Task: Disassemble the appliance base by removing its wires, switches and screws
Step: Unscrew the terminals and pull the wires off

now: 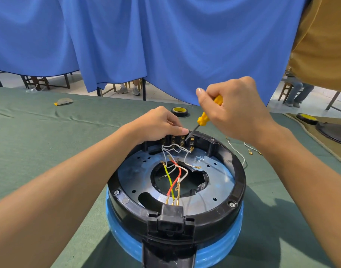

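Note:
The round appliance base point(237, 182), black rim over a blue body, lies bottom up on the green table. Red, yellow-green and white wires point(174, 176) run across its metal plate from a black plug socket point(170, 215) at the near rim to a row of switches point(177, 140) at the far rim. My left hand point(158, 125) grips the switch row from above, thumb on top. My right hand point(233, 109) holds a yellow-handled screwdriver point(204, 118), its tip pressed in among the switch terminals.
Loose white wires point(241, 153) with brass terminals lie on the cloth right of the base. A roll of black tape point(179, 112) sits behind it, another roll point(307, 118) on a tan mat far right. Blue cloth hangs behind the table.

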Demonstrator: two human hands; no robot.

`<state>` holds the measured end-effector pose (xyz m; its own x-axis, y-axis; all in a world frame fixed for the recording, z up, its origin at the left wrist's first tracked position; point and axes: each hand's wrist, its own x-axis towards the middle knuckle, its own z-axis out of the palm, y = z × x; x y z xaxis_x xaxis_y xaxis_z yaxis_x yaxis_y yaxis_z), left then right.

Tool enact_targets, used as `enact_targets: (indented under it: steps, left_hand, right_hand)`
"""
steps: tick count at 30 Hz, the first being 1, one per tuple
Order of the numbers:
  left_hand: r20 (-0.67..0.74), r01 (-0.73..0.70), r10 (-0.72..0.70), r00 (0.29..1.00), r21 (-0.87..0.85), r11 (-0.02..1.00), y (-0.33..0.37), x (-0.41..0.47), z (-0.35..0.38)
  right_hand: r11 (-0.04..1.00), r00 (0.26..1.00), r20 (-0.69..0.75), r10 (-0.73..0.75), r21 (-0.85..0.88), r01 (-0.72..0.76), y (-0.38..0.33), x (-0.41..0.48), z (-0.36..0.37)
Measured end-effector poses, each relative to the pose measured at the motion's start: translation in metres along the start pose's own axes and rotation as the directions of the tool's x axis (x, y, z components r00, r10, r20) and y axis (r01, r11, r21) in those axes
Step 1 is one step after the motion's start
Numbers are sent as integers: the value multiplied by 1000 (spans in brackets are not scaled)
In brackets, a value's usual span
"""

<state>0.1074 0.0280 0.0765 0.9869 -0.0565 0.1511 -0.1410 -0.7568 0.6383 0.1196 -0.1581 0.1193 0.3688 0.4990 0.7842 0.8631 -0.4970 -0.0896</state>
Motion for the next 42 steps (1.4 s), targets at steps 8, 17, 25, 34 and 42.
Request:
enact_targets:
  steps: [8,17,25,34,42]
  left_hand:
    - [0,10,-10,1000,-6,1000,1,-1,1]
    - [4,13,-13,1000,-8,1000,2,-2,1]
    - [9,14,-14,1000,-11,1000,2,-1,1]
    - [1,9,-9,1000,-3,1000,-1,0,1]
    - [8,7,-8,1000,14,1000,1,-1,1]
  right_hand:
    - [1000,1000,15,-2,20,1,2,-2,4]
    - [998,999,45,-29,-48,32,-4,-2,2]
    - [999,1000,28,2,-40,0,10,-4,4]
    - [999,999,-15,41,1,-41,13,-2,5]
    - [992,990,56,126,5,-127,23,3,7]
